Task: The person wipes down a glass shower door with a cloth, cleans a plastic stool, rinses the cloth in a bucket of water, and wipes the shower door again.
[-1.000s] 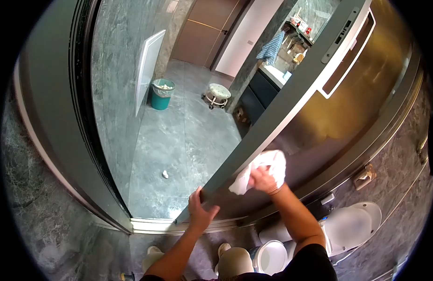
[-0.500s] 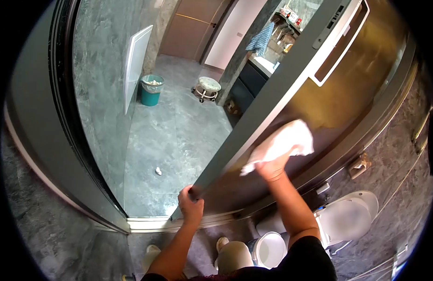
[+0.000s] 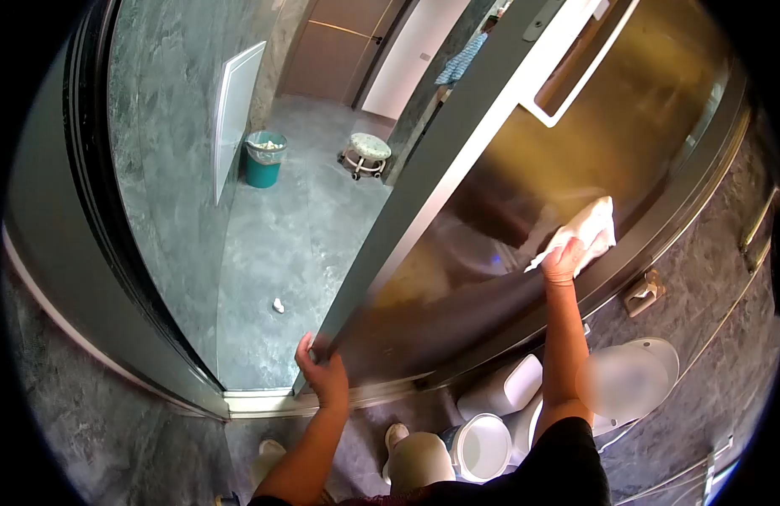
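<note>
A sliding door (image 3: 407,228) with a grey frame and a brownish glossy panel stands partly across the doorway. My left hand (image 3: 324,375) grips its leading edge near the bottom, fingers on one side and thumb on the other. On the panel's lower right part, my right hand (image 3: 564,260) presses a crumpled white cloth (image 3: 591,223) against the surface. The cloth partly covers my fingers. Above and left of the cloth is the door's white handle (image 3: 588,74).
Beside my feet stand a white bucket (image 3: 481,449), a white bin (image 3: 504,388) and a toilet (image 3: 660,363). Beyond the doorway are a teal trash bin (image 3: 263,169), a wheeled stool (image 3: 366,152) and a small white scrap (image 3: 278,305) on the floor.
My right hand has moved the cloth rightward across the panel, toward its right edge. My left hand stays at the door edge, its fingers now somewhat more extended. The camera view has shifted slightly.
</note>
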`<action>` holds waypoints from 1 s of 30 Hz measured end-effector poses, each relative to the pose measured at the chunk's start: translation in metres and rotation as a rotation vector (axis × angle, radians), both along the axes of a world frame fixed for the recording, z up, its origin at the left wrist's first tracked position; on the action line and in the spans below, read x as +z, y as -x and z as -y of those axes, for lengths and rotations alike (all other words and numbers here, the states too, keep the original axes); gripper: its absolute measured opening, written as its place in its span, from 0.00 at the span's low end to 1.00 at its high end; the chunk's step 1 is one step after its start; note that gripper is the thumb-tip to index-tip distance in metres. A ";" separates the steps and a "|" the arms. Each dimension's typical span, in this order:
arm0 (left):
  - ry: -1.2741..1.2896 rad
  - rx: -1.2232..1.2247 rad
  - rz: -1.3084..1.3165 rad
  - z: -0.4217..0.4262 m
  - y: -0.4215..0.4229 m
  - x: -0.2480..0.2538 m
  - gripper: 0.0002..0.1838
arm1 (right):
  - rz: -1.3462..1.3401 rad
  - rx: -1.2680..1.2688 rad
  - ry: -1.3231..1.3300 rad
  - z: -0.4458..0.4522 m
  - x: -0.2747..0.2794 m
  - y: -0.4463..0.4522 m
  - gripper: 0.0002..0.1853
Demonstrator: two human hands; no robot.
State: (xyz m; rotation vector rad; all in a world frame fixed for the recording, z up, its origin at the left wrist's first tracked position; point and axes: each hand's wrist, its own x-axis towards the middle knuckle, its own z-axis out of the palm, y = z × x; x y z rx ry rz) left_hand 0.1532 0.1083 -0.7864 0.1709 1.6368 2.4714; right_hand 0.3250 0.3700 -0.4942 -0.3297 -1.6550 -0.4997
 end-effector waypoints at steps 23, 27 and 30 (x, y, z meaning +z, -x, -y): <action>-0.238 0.075 0.470 0.023 0.020 0.006 0.40 | 0.025 -0.105 0.078 0.052 0.075 0.057 0.30; -0.241 0.066 0.502 0.033 0.024 0.014 0.41 | 0.579 -0.239 -0.222 0.092 -0.014 0.057 0.36; -0.162 -0.005 0.816 0.043 0.033 -0.011 0.44 | 0.814 -0.070 -0.292 0.112 -0.006 0.066 0.23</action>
